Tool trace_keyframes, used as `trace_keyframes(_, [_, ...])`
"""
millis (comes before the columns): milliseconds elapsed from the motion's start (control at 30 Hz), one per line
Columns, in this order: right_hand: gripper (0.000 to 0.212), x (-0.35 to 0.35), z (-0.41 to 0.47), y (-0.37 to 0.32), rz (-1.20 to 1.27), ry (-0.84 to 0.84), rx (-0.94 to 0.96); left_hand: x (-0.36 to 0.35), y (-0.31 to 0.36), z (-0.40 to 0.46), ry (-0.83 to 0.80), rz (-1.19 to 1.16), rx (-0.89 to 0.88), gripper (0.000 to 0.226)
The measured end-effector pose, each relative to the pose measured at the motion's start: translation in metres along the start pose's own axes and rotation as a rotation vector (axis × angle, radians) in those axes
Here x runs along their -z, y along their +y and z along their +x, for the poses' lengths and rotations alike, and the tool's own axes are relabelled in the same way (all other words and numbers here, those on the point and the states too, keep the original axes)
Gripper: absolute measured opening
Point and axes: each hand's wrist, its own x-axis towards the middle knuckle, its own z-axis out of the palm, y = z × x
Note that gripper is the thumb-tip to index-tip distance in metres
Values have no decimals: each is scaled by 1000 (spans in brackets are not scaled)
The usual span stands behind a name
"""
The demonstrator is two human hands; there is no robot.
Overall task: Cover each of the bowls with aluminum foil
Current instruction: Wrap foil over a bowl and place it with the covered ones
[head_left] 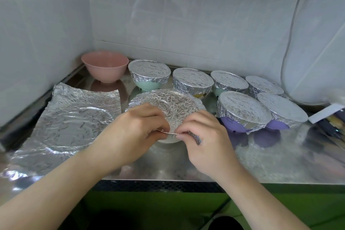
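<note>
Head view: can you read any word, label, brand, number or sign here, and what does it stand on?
None: no readable text in this view.
The white strip at the right edge of the counter shows no legible print.
The dark items beside it are too blurred to tell whether they carry print.
The foil sheet, the foil-covered bowls and the pink bowl bear no markings.

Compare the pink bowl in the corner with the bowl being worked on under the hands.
The pink bowl is bare and open; the front bowl has crinkled foil across its top. Nobody touches the pink bowl; the left hand and right hand pinch foil at the front bowl's near rim. Both stand upright on the steel counter.
</note>
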Motion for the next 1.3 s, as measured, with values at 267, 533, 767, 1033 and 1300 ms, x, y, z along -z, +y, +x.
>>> trace_keyframes(267, [12,-1,2,0,-13,-38,-4,4,-4,1,-3,42,14,11])
trace_keyframes(533, [10,-4,1,-4,-31,-40,16,7,-5,2,-18,34,26,16])
trace_keyframes(767, [11,-5,3,-6,-32,-33,12,5,-3,3,-44,3,-8,7])
trace_keyframes(1033, [14,-5,4,-12,-171,-10,84,0,1,3,-17,4,-10,7])
trace_keyframes(1300, [16,10,3,-4,-189,-88,37,14,-5,4,-90,-58,26,8])
